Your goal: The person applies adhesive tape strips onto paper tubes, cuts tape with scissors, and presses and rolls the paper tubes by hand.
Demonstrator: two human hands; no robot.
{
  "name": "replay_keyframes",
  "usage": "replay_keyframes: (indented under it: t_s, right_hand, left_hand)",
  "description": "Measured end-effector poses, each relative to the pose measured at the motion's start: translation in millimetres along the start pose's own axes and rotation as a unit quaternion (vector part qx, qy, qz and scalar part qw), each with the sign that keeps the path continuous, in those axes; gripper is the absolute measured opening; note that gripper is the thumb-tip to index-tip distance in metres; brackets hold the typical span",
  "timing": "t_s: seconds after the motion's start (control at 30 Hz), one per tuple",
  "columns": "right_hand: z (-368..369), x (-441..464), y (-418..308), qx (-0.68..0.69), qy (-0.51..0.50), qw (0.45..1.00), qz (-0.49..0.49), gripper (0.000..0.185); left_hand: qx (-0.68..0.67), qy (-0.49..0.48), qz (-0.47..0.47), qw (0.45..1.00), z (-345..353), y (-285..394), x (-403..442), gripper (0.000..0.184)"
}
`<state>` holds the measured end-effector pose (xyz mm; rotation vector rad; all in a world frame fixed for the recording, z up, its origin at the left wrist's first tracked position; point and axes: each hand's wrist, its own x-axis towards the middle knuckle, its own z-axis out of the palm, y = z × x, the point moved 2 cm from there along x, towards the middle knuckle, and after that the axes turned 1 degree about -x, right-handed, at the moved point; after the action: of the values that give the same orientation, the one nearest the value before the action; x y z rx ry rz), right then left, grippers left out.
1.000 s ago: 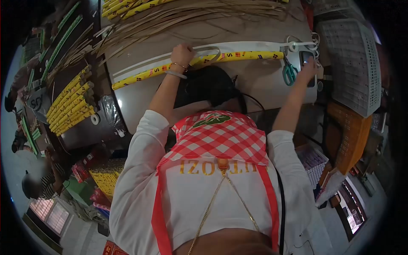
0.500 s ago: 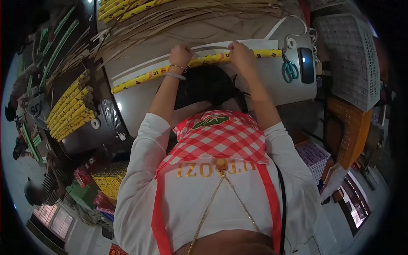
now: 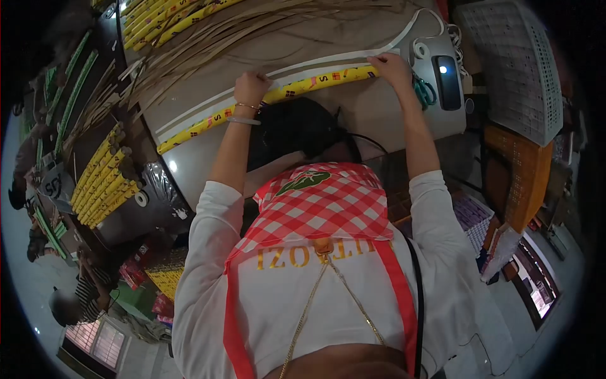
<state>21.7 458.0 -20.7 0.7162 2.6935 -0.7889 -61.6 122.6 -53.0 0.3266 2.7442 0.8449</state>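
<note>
A long tube in yellow patterned paper (image 3: 303,87) lies slanted along the near edge of the table, in front of me. My left hand (image 3: 254,88) is closed at the tube's far side, its wrist crossing over the tube. At the tube's right end, my right hand (image 3: 390,68) is closed in a pinch. A thin brown strip (image 3: 322,68) seems to run between both hands, just behind the tube; its ends are hidden by the fingers. Behind it, a white tape (image 3: 218,101) stretches lengthwise across the tabletop.
Loose brown strips (image 3: 208,44) lie across the back. Yellow tubes (image 3: 104,183) are stacked at left beside a small tape roll (image 3: 141,198). Teal scissors (image 3: 424,91), a dark phone-like device (image 3: 448,83) and a white crate (image 3: 511,69) are at right. A black bag (image 3: 297,129) sits nearest me.
My hands have moved apart: the right slid rightward to the tube's end, the left shifted slightly left. The view has also shifted a little.
</note>
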Motion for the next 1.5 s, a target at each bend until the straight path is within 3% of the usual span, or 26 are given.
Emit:
replay_keyframes:
  t_s: [0.1, 0.3, 0.5, 0.7, 0.87, 0.93, 1.0, 1.13, 1.2, 1.3, 1.37, 1.5]
  right_hand:
    - [6.4, 1.2, -7.2, -0.072, 0.070, 0.995, -0.010, 0.038]
    - [11.7, 6.0, -14.0, -0.179, 0.107, 0.978, -0.009, 0.035]
    - [10.3, 6.9, -17.2, -0.180, 0.079, 0.980, 0.007, 0.034]
    - [13.8, 9.4, -19.6, -0.169, 0.084, 0.982, 0.031, 0.029]
    - [17.4, 8.5, -17.6, -0.166, 0.103, 0.980, 0.029, 0.028]
    - [15.7, 3.8, -22.4, -0.169, 0.098, 0.980, 0.036, 0.029]
    - [12.9, -6.7, -30.6, -0.213, 0.207, 0.955, 0.000, 0.022]
    - [20.1, -13.1, -33.9, -0.205, 0.273, 0.940, -0.019, 0.015]
    - [29.2, -19.0, -47.2, -0.141, 0.325, 0.926, -0.130, 0.012]
    - [59.0, -47.5, -97.6, -0.049, 0.240, 0.939, -0.240, 0.017]
    - [80.1, -67.7, -126.0, -0.046, 0.209, 0.912, -0.350, 0.021]
    - [106.5, -73.6, -126.3, -0.045, 0.188, 0.916, -0.352, 0.027]
  left_hand:
    - [0.048, 0.009, 0.020, 0.999, -0.8, 3.4, -0.8, 0.017]
    - [0.011, 0.036, -0.002, 0.999, 1.8, -2.0, 0.0, 0.013]
    - [-0.058, -0.008, 0.005, 0.998, -3.9, 1.0, -2.5, 0.012]
    - [-0.036, 0.002, 0.029, 0.999, 1.7, -5.7, -0.1, 0.011]
    - [0.044, 0.008, 0.005, 0.999, 7.2, -9.3, 3.0, 0.022]
    - [0.014, 0.001, 0.013, 1.000, -1.7, 0.2, -1.5, 0.017]
    - [-0.015, -0.006, 0.022, 1.000, -2.7, 2.6, -1.6, 0.013]
    - [-0.006, 0.003, 0.002, 1.000, 1.1, -1.3, 1.3, 0.015]
    - [-0.007, -0.003, -0.002, 1.000, -1.3, -0.7, 1.8, 0.015]
    - [-0.017, -0.004, 0.014, 1.000, -0.7, 0.1, 0.4, 0.016]
    - [0.002, -0.012, 0.001, 1.000, -0.9, -1.9, 1.0, 0.017]
    - [0.016, -0.014, 0.008, 1.000, 0.0, -3.7, 3.1, 0.018]
